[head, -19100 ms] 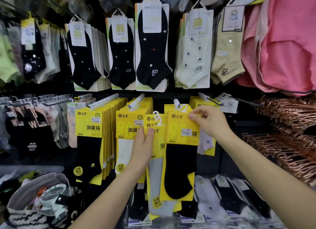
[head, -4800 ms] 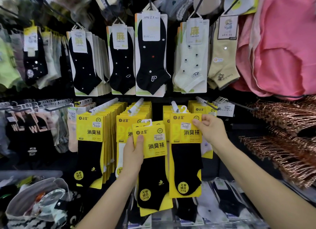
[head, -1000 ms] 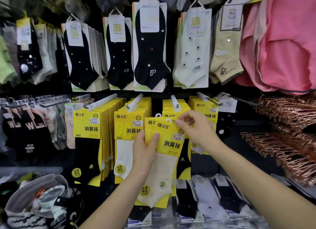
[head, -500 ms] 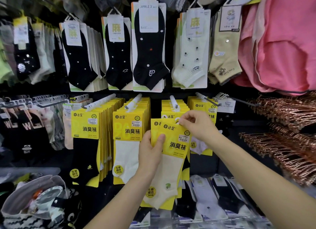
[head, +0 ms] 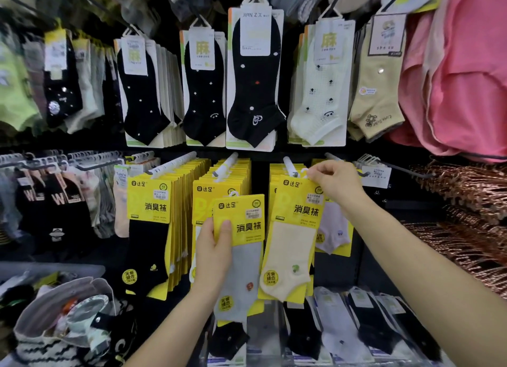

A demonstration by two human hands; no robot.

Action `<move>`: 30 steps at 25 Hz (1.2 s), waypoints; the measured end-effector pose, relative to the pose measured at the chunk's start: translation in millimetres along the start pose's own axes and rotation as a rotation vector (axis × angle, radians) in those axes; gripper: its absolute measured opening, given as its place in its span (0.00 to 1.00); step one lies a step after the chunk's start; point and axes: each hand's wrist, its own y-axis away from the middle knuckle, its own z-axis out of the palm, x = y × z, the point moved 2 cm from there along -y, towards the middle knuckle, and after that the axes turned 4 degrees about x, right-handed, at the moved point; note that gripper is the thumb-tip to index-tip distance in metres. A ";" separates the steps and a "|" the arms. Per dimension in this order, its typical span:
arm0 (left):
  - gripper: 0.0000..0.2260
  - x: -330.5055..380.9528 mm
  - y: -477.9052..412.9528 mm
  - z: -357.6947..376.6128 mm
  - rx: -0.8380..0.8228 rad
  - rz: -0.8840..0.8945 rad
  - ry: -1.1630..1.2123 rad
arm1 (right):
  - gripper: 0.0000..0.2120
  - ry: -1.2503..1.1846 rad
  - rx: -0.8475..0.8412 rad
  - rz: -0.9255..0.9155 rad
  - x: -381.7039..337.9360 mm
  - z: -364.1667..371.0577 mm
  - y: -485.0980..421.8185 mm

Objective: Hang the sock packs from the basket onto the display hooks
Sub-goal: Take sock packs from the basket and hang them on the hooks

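Okay, hanging step: the right grip [head: 337,184] pinches the top of the cream sock pack [head: 290,243], thumb and fingers curled at its white hanger loop [head: 304,172]. That sits right at the tip of the display hook [head: 288,163], in the middle row of the rack [head: 356,270], right of centre. I cannot tell whether the loop is over the tip yet. To do it well, I'd say: line the loop's opening with the tip, level the slightly tilted card, slide it back against the hung yellow packs [head: 273,172], then let go. The left grip [head: 212,254] is clenched on the left edge of the grey sock pack [head: 244,257], thumb on the front. It holds that pack lower, just beside the cream one.
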 end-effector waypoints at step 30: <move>0.02 17.7 -1.1 81.6 -0.207 -0.106 -0.063 | 0.11 0.176 -0.097 -0.196 -9.2 -2.0 1.7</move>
